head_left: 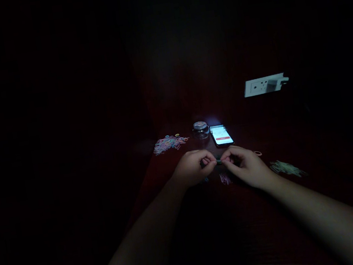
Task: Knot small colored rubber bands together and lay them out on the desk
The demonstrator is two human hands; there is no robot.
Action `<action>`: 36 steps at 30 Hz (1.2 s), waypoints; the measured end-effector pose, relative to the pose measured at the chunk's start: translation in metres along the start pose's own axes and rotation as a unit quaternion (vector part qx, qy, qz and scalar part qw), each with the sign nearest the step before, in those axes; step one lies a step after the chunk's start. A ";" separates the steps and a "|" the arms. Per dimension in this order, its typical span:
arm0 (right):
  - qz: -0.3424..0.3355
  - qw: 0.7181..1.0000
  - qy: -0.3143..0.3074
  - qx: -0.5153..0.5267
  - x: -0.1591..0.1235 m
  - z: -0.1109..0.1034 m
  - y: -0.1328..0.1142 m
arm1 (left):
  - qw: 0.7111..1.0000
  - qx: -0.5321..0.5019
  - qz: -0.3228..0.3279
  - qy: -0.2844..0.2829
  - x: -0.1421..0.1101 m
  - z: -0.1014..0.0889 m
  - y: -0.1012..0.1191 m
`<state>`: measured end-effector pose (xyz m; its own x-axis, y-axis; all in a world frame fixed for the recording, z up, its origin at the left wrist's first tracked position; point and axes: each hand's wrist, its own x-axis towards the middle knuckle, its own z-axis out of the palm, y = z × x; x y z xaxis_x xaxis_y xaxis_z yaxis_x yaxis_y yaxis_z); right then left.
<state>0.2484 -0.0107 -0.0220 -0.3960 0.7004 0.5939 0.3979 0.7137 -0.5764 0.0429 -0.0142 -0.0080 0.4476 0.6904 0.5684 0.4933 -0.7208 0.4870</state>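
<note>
My left hand (195, 167) and my right hand (246, 164) meet over the dark red tabletop, fingertips pinched. Between them stretches a thin, small rubber band (218, 160), pale greenish in the dim light. Just below the fingers lies a small pile of pinkish-purple rubber bands (225, 178). To the right of my right hand is a pile of pale green rubber bands (288, 168), and an orange-tan band (258, 153) sits behind its knuckles. A blue bit (206, 180) shows under my left hand. Farther back at the left spreads a mixed-colour heap of rubber bands (169, 143).
A lidded clear jar (200, 130) stands behind my hands, beside a phone (222, 135) with its screen lit. On the wall at the right is a white socket plate (264, 85) with a plug in it. The surroundings are very dark.
</note>
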 end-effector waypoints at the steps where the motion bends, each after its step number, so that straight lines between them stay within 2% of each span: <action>1: 0.000 1.000 -0.001 0.000 0.000 0.000 0.000 | 1.000 0.001 0.000 0.000 0.000 0.000 0.000; 13: 0.003 1.000 0.002 -0.010 0.001 -0.001 -0.005 | 1.000 -0.001 -0.005 -0.007 0.000 -0.001 0.001; 30: 0.001 0.999 -0.026 -0.043 0.003 -0.003 -0.009 | 0.999 0.032 0.007 -0.041 0.003 -0.004 0.003; 36: 0.006 0.999 -0.017 -0.033 0.002 -0.002 -0.008 | 1.000 0.019 0.005 -0.016 0.001 -0.002 0.003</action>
<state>0.2466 -0.0150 -0.0153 -0.4175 0.7102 0.5669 0.4561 0.7034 -0.5452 0.0438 -0.0157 -0.0042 0.4765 0.6853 0.5507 0.5170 -0.7251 0.4549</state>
